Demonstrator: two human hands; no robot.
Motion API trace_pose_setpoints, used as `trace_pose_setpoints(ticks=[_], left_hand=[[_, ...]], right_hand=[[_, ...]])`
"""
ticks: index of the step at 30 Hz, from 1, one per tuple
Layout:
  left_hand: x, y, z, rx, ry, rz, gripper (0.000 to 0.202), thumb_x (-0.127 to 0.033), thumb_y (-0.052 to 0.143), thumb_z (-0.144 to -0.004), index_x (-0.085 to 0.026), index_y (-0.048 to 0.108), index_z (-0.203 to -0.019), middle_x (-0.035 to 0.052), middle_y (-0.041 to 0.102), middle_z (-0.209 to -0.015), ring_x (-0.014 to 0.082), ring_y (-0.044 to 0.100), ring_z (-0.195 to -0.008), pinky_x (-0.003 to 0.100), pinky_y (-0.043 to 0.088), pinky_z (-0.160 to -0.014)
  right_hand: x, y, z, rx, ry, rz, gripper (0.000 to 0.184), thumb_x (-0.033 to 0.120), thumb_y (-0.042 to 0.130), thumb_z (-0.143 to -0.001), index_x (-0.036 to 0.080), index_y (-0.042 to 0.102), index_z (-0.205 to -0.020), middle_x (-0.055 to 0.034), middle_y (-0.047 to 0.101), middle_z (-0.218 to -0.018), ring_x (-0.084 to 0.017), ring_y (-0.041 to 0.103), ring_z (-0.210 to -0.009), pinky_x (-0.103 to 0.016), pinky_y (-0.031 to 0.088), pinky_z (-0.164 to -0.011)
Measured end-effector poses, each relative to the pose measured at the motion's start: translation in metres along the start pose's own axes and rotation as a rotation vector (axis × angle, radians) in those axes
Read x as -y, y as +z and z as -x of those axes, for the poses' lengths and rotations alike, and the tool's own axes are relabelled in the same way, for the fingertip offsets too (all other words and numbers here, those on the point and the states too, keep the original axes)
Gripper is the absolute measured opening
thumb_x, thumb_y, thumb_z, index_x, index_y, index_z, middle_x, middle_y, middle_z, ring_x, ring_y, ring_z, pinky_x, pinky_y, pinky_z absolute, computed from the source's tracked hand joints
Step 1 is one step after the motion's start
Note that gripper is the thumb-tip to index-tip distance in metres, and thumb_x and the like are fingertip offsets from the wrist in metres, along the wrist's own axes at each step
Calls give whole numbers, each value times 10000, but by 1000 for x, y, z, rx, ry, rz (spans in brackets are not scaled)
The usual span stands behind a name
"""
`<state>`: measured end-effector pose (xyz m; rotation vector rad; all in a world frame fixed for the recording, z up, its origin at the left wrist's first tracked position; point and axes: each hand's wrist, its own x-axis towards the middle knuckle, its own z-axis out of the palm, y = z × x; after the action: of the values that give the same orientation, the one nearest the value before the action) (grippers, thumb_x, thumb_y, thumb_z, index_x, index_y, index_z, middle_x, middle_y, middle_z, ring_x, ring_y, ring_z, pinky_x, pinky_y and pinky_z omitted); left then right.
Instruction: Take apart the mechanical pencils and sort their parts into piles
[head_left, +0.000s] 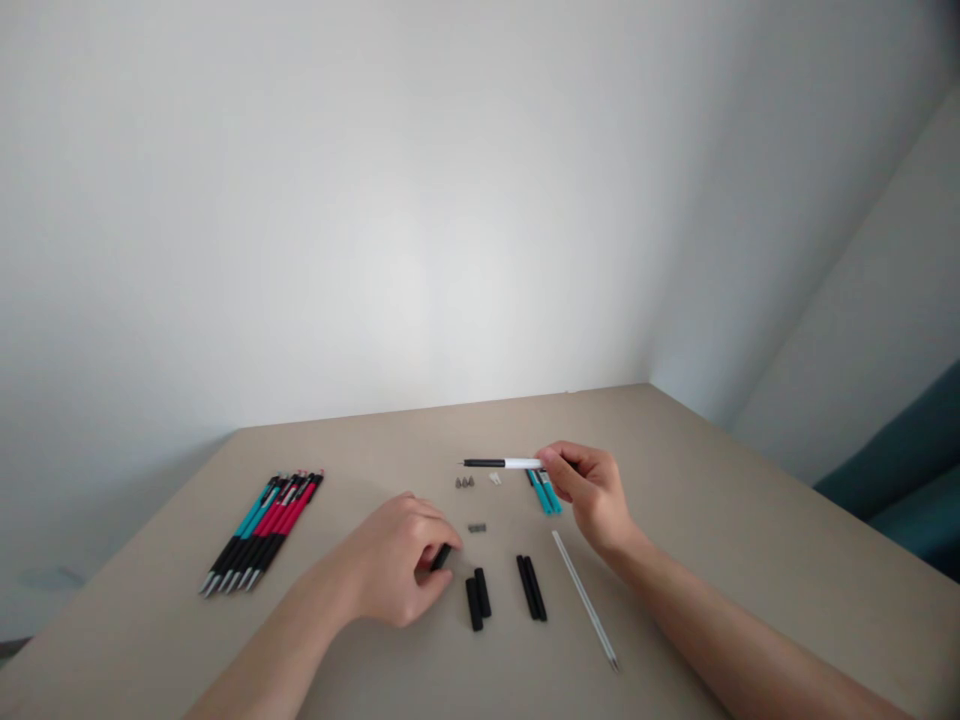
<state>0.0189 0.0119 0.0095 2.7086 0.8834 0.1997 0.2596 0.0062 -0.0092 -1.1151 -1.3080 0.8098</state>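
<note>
My right hand (pixel 592 492) is closed around the end of a white and black pen (pixel 517 463), held level with its thin tip pointing left. Between the thumb and fingers of my left hand (pixel 405 560) is a short black grip sleeve (pixel 441 557), partly hidden by the fingers. Just right of that hand lie two more black grip sleeves (pixel 478 598). Further right are two thinner black tubes (pixel 532 588) side by side. White pen refills (pixel 585 600) lie slanted below my right hand.
Several finished-looking pens (pixel 262 535) in blue and red lie in a row at the left. Small metal cone tips (pixel 465 482), little springs (pixel 477 527) and white bits (pixel 495 479) lie mid-table. Blue pen barrels (pixel 546 493) rest beside my right hand. A wall (pixel 420 250) stands behind the table.
</note>
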Motion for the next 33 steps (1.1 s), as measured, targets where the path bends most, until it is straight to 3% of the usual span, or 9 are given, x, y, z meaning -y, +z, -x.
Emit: trace_pose_setpoints(ticks=[4, 12, 20, 25, 29, 33], left_hand=[[5, -1, 2, -6, -62, 65, 346, -226, 580, -718, -219, 611, -1063, -14, 594, -672, 157, 534, -645, 305, 399, -768], [12, 1, 3, 34, -217, 97, 156, -283, 578, -746, -220, 629, -879, -22, 575, -657, 145, 520, -644, 261, 378, -659], [12, 3, 0, 126, -388, 299, 356, -469, 687, -653, -185, 653, -866, -37, 620, -642, 117, 528, -580, 228, 366, -558], [3, 4, -1, 177, -362, 300, 472, -569, 755, -516, -198, 629, -780, -52, 611, -599, 127, 521, -599, 221, 352, -547], [-6, 4, -2, 168, -326, 249, 485, -597, 752, -504, -213, 629, -774, -44, 606, -596, 165, 537, -719, 232, 357, -614], [-10, 3, -2, 176, -312, 218, 517, -629, 737, -496, -216, 631, -788, -42, 581, -592, 168, 520, -710, 241, 353, -638]], right_hand=[[0, 0, 0, -6, -10, -4, 357, 413, 565, -790, 145, 549, -554, 48, 331, -465, -76, 257, -445, -240, 184, -426], [1, -1, -1, -9, -4, -10, 359, 415, 570, -785, 150, 529, -546, 54, 318, -461, -74, 250, -440, -240, 174, -423], [2, 0, 0, -8, -10, 10, 373, 426, 561, -782, 154, 520, -531, 53, 326, -459, -76, 254, -439, -241, 181, -424], [-1, -1, 0, -6, -1, 3, 356, 421, 568, -780, 146, 550, -553, 53, 326, -463, -77, 258, -443, -242, 179, -428], [1, 0, -1, -10, -3, 4, 357, 418, 563, -779, 147, 548, -548, 53, 325, -459, -76, 253, -441, -244, 177, -427], [4, 0, 0, -8, -5, 13, 361, 417, 564, -777, 148, 544, -538, 53, 325, -452, -75, 255, -436, -243, 176, -425]])
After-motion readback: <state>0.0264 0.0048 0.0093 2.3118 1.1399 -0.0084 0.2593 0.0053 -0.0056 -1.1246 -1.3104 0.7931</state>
